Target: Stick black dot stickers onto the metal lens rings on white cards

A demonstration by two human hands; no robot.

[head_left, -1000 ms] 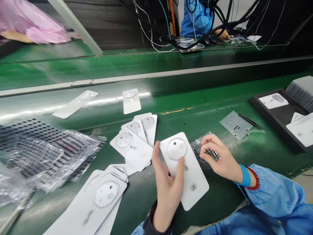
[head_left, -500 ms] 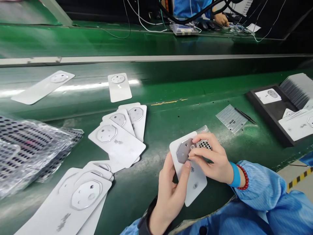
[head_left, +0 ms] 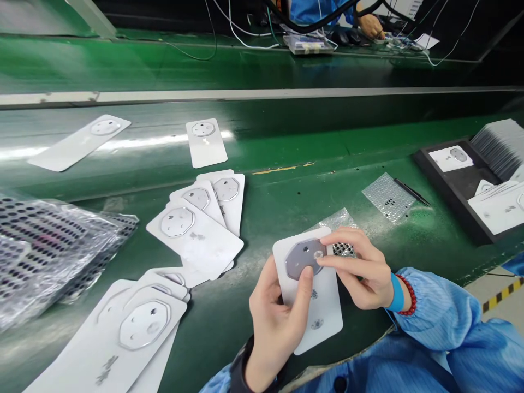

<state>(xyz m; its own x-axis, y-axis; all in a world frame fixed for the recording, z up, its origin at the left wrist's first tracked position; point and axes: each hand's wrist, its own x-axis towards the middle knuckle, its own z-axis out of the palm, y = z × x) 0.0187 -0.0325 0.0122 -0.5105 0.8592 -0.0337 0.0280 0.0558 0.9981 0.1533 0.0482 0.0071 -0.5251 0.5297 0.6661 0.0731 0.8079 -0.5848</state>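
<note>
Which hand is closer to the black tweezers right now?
Right. The right hand is below and left of the tweezers, touching the white card. The left hand is farther off, lower left, gripping that card's edge.

**No legible text**
Small grey printed marks on the held white card (head_left: 316, 323) and on the lower-left white card (head_left: 123, 357) are too blurred to read; no words, numbers or brand names can be made out.
</note>
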